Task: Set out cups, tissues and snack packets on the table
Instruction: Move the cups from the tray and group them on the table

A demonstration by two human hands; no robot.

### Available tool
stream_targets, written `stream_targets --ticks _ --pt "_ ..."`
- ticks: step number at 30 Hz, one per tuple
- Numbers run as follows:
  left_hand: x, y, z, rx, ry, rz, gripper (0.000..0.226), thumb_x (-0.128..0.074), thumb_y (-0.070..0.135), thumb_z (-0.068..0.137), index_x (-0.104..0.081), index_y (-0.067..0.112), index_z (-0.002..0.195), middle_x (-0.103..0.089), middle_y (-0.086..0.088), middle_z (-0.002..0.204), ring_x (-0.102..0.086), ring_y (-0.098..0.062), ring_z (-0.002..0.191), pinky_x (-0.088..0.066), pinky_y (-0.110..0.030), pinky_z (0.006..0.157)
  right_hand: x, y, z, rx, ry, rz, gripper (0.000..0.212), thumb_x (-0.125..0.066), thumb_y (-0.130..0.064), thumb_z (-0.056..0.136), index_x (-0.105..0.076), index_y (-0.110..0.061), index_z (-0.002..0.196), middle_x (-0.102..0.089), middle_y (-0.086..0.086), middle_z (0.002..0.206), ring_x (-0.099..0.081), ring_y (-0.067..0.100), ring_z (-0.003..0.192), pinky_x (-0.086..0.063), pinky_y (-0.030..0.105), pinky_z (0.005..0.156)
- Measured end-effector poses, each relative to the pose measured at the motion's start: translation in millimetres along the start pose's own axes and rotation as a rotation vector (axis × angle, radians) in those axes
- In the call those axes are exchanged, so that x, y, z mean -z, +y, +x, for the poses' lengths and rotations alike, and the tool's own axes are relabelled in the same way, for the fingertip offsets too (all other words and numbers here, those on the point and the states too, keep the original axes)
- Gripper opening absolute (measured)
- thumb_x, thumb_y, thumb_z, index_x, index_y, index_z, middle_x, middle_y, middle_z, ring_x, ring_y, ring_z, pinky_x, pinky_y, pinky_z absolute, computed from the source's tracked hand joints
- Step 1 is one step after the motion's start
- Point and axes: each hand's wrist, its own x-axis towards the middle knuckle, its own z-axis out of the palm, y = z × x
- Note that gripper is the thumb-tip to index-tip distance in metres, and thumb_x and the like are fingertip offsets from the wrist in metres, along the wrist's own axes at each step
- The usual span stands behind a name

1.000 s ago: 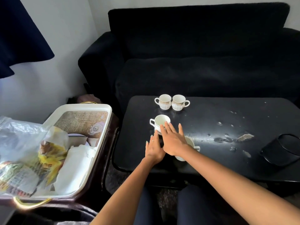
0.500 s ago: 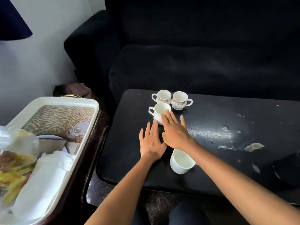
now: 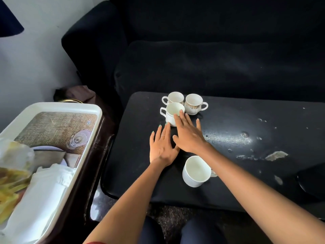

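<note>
Several white cups stand on the black table (image 3: 246, 182). Two cups (image 3: 175, 98) (image 3: 193, 103) sit side by side at the far edge, and a third cup (image 3: 171, 111) stands just in front of them. A plain fourth cup (image 3: 196, 170) stands nearer me. My right hand (image 3: 189, 136) lies flat, fingers spread, fingertips touching the third cup's side. My left hand (image 3: 161, 147) lies flat beside it, fingers spread, fingertips just short of that cup. White tissues (image 3: 44, 189) and yellow snack packets (image 3: 10, 189) in a clear bag lie in the white tray (image 3: 58, 107) at my left.
A dark sofa (image 3: 211, 67) runs behind the table. The tray rests on a dark wooden stand (image 3: 95, 166) left of the table. A dark round object (image 3: 311, 182) sits at the table's right edge. The tabletop has chipped patches (image 3: 276, 155).
The third cup has slid further away and now stands against the far pair, with both hands flat behind it. The view has tilted down and moved closer.
</note>
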Motion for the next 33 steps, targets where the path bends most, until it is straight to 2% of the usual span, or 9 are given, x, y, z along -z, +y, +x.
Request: stream_targets --ticks 4,8,14,23,28,33 --pt "1 -5 -10 -0.009 -0.004 -0.027 0.072 -0.030 0.050 0.095 0.001 0.019 0.152 -0.006 0.006 0.161 0.008 -0.011 0.147 0.005 -0.034 0.120 -2 3 -19 -0.032 0.058 0.077 0.072 -0.042 -0.033 0.095 0.000 -0.017 0.151 0.006 0.005 0.160 0.003 0.023 0.147 -0.001 0.052 0.116" --pt "0 -8 -32 -0.016 -0.008 -0.024 0.077 -0.033 0.055 0.093 0.001 0.019 0.152 -0.007 0.004 0.161 0.007 -0.013 0.148 0.005 -0.035 0.120 -8 8 -48 -0.079 0.125 0.139 0.064 -0.041 -0.037 0.095 -0.014 -0.018 0.150 -0.010 0.004 0.159 -0.008 0.024 0.146 -0.010 0.046 0.116" --pt "0 -8 -77 0.003 -0.053 -0.047 0.079 -0.033 0.055 0.092 0.005 0.019 0.152 0.000 0.006 0.161 0.011 -0.012 0.147 0.011 -0.033 0.118 -13 6 -92 -0.133 0.225 0.173 0.055 -0.039 -0.039 0.097 -0.026 -0.019 0.147 -0.024 0.001 0.155 -0.019 0.021 0.142 -0.015 0.036 0.113" --pt "14 0 -131 0.044 -0.273 -0.026 0.088 -0.045 0.051 0.091 0.009 0.016 0.151 0.010 0.001 0.160 0.016 -0.016 0.146 0.010 -0.038 0.118 -26 0 -167 -0.263 0.249 0.299 0.064 -0.049 -0.033 0.092 -0.022 -0.014 0.147 -0.016 0.008 0.157 -0.016 0.024 0.143 -0.018 0.039 0.113" --pt "20 9 -150 0.027 -0.346 0.000 0.089 -0.049 0.047 0.091 0.009 0.018 0.151 0.007 0.000 0.161 0.013 -0.020 0.147 0.007 -0.041 0.118 -40 -2 -193 -0.374 0.304 0.431 0.057 -0.058 -0.024 0.086 -0.034 -0.011 0.136 -0.044 0.010 0.138 -0.042 0.028 0.126 -0.034 0.037 0.098" --pt "24 25 -166 -0.003 -0.373 -0.046 0.090 -0.052 0.045 0.089 0.008 0.018 0.151 -0.001 -0.002 0.161 0.007 -0.023 0.148 0.005 -0.042 0.119 -46 -4 -199 -0.490 0.284 0.599 0.069 -0.064 -0.023 0.084 -0.028 -0.005 0.141 -0.043 0.015 0.140 -0.041 0.031 0.129 -0.036 0.038 0.102"
